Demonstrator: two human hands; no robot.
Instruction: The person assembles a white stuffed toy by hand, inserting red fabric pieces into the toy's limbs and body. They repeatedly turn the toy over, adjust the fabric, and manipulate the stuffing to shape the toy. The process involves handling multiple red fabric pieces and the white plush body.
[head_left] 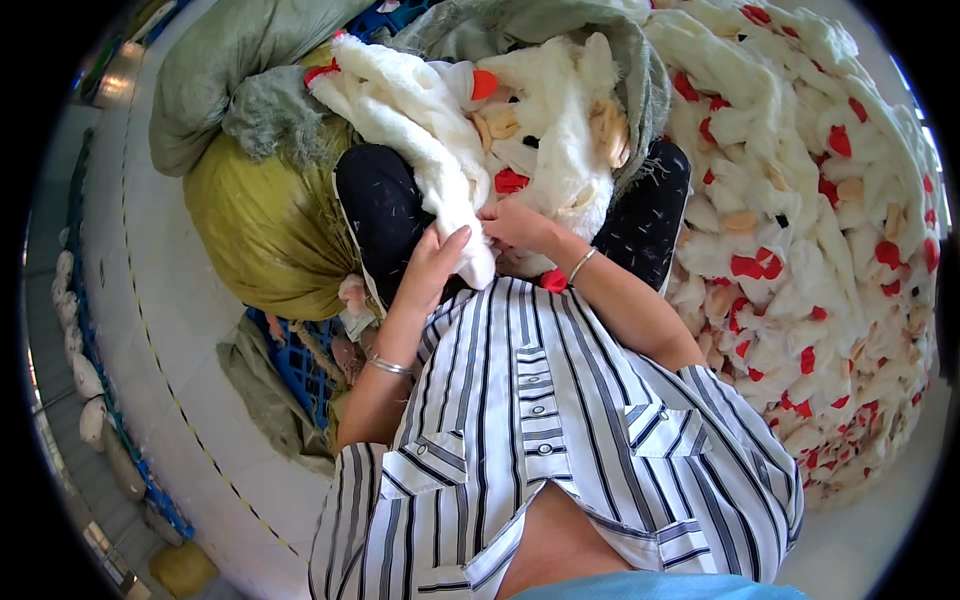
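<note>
A white plush toy skin, limp and unstuffed, with red bits at its far end, lies across my lap. Around its near end are the fingers of my left hand, thumb on top. My right hand pinches at the same plush from the other side, fingertips close to the left hand; what exactly lies between them is hidden. Just beyond my hands, more white plush skins with red, tan and black parts rest in an open grey-green sack between my knees.
To the right rises a large heap of white plush skins with red and tan pieces. A stuffed yellow-green sack stands at my left knee, with a grey-green sack above it. A blue crate sits by my left arm.
</note>
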